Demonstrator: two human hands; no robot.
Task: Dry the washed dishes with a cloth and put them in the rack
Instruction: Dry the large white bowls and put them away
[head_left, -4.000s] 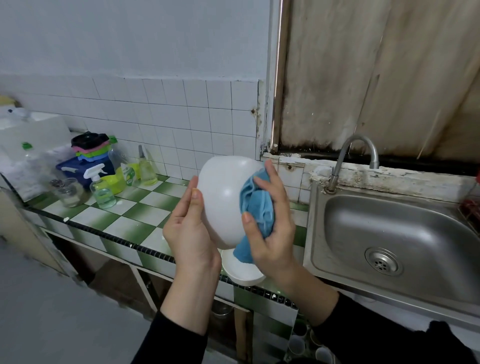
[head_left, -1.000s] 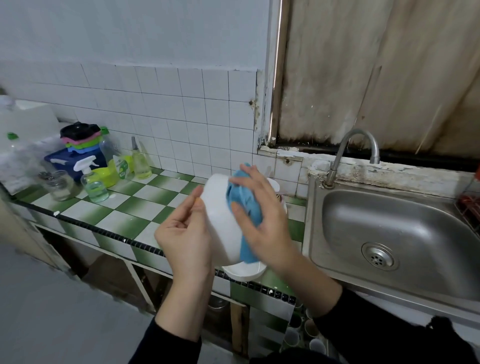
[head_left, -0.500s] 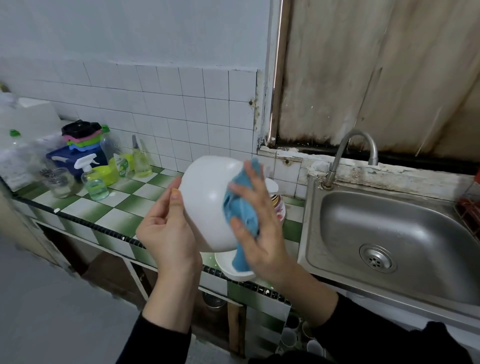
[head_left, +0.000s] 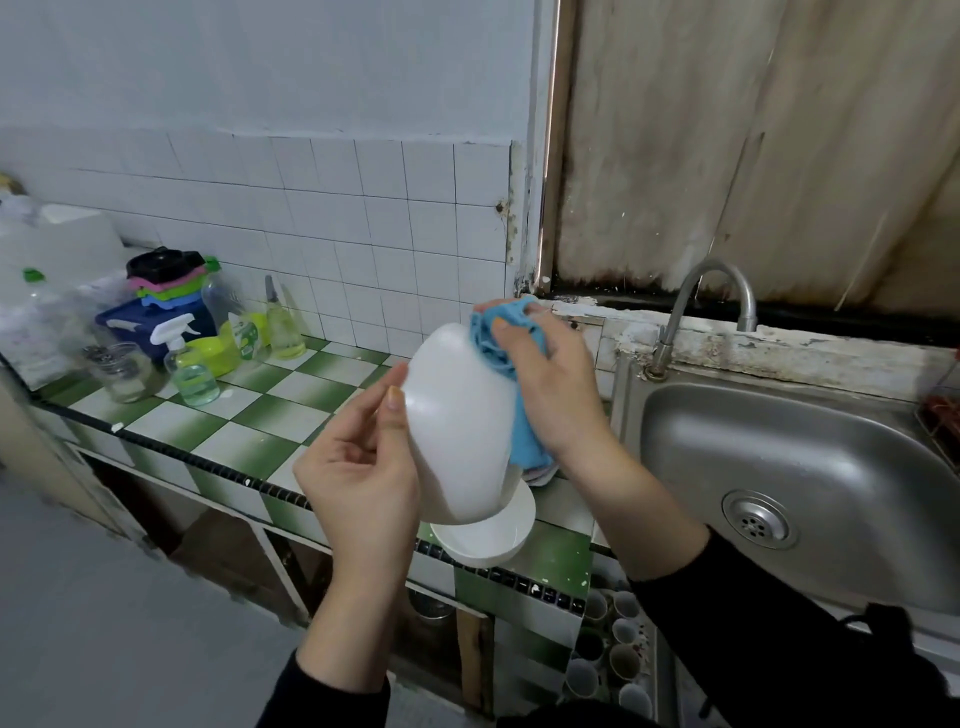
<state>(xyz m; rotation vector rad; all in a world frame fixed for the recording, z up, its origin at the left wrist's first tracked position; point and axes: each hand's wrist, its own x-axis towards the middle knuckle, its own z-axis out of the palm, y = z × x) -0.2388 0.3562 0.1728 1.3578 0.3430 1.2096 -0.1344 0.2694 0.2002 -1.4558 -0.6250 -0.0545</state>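
Tiled counter (head_left: 270, 410), white bowl (head_left: 457, 421) held, cloth (head_left: 525, 441) perhaps inside

We see our left hand (head_left: 358, 478) and right hand (head_left: 556, 384) bare, with the nails at the fingertips cut short. Back from the fingers, past bare wrists and forearms, black long sleeves begin. The left sleeve (head_left: 332, 696) ends in a snug edge, and the right sleeve (head_left: 753, 639) is looser and creased.

Green-and-white chequered tile worktop (head_left: 270, 410), glass jar (head_left: 122, 371), spray bottle (head_left: 188, 371) and lime tub (head_left: 214, 354) clustered at left, blue box (head_left: 124, 325) behind them, white bowl (head_left: 483, 538) at front edge, steel sink (head_left: 779, 467) adjoining at right
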